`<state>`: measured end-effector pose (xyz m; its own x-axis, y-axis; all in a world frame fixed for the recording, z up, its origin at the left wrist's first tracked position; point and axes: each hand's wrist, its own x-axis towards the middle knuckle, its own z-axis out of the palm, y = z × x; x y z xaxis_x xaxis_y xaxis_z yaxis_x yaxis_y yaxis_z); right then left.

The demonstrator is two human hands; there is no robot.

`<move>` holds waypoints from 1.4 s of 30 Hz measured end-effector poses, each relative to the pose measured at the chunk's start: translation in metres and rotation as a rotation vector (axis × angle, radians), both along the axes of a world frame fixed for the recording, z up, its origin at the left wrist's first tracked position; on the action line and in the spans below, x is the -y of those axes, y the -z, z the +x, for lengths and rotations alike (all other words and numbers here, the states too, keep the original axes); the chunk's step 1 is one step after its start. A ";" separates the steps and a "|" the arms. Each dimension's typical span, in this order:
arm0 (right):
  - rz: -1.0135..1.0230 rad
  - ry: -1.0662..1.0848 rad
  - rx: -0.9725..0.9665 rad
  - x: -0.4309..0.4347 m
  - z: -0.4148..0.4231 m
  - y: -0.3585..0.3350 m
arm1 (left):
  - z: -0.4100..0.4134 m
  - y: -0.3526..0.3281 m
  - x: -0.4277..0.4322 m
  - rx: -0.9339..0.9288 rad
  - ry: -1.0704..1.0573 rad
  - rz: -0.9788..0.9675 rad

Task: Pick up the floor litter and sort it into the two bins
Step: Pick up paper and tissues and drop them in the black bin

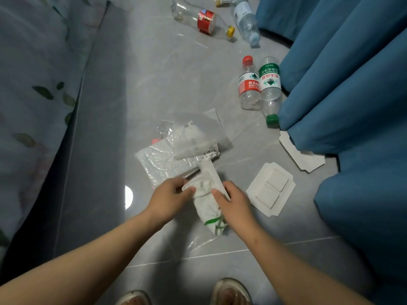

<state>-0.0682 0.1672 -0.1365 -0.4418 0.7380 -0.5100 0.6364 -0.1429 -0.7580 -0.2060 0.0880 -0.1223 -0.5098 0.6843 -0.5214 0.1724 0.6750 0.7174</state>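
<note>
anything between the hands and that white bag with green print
Nothing visible does: the left hand and right hand both grip the white bag, one at each side. The bins are out of view.

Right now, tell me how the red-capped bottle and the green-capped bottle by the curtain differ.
The red-capped bottle has a red-and-white label; the green-capped bottle has a green-and-white one. The red-capped bottle's cap points away from the person, the green-capped bottle's toward them. The green-capped bottle lies nearer the curtain than the red-capped bottle. Both are clear, capped, lying side by side on the floor.
</note>
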 end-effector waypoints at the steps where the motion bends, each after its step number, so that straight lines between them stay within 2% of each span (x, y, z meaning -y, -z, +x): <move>1: -0.002 0.019 -0.004 0.000 0.000 -0.001 | -0.002 -0.001 0.000 -0.011 -0.021 -0.005; 7: 0.009 0.137 0.021 -0.006 0.002 0.001 | -0.014 -0.006 -0.003 0.260 -0.355 0.087; 13: -0.109 0.422 -0.141 -0.014 -0.006 -0.012 | -0.022 -0.017 -0.014 0.399 -0.542 0.198; 17: -0.252 0.428 -0.269 -0.014 -0.009 -0.020 | -0.012 -0.027 -0.022 0.486 -0.524 0.223; 22: -0.407 0.408 -0.375 0.002 -0.017 -0.023 | -0.001 -0.027 -0.027 0.610 -0.475 0.122; 27: -0.411 0.309 -0.387 0.002 -0.016 -0.026 | -0.001 -0.025 -0.025 0.667 -0.422 0.073; 34: -0.358 0.253 -0.258 -0.001 -0.014 -0.018 | -0.007 -0.022 -0.023 0.638 -0.505 0.050; 36: -0.237 0.278 -0.225 -0.007 -0.010 -0.012 | -0.010 -0.020 -0.021 0.630 -0.522 0.049; 37: -0.099 0.299 -0.167 -0.012 -0.006 -0.009 | -0.011 -0.019 -0.020 0.623 -0.527 0.046; 38: 0.075 0.308 -0.053 -0.018 0.000 -0.006 | -0.012 -0.019 -0.019 0.618 -0.531 0.043; 40: 0.360 0.223 0.322 -0.031 0.014 -0.001 | -0.013 -0.018 -0.018 0.614 -0.538 0.038; 42: 0.379 0.094 0.615 -0.039 0.028 0.002 | -0.014 -0.018 -0.018 0.611 -0.540 0.029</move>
